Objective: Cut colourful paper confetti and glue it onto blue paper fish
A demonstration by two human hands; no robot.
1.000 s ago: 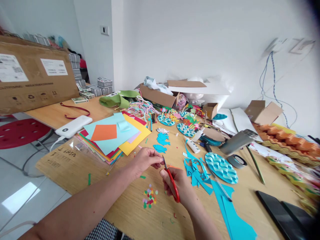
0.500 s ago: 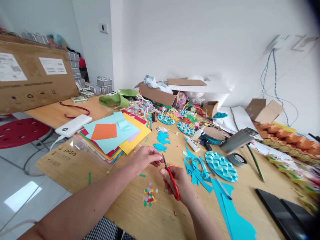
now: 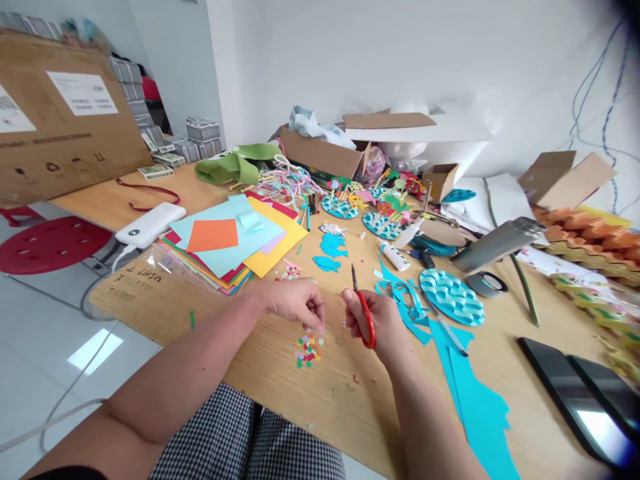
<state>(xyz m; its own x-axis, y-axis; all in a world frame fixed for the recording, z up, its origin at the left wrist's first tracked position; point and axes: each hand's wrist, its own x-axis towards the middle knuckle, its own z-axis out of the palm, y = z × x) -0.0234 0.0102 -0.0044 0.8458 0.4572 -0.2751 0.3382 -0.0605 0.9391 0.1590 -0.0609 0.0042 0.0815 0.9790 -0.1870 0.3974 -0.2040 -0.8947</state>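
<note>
Scissors with smooth red handles and a slim, tapered metal tip sit in the right hand, fingers wrapped around the handles, above the wooden bench. Left hand: fingers curled, tips nearly together just above flat, round, multicoloured discs; any held piece cannot be discerned. Flat blue fish cutouts lie beyond; a wave-textured blue oval lies to the right.

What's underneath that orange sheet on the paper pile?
Under the orange sheet is a light blue sheet, with a yellow sheet lower down. Whatever the orange covers directly can't be seen.
</note>
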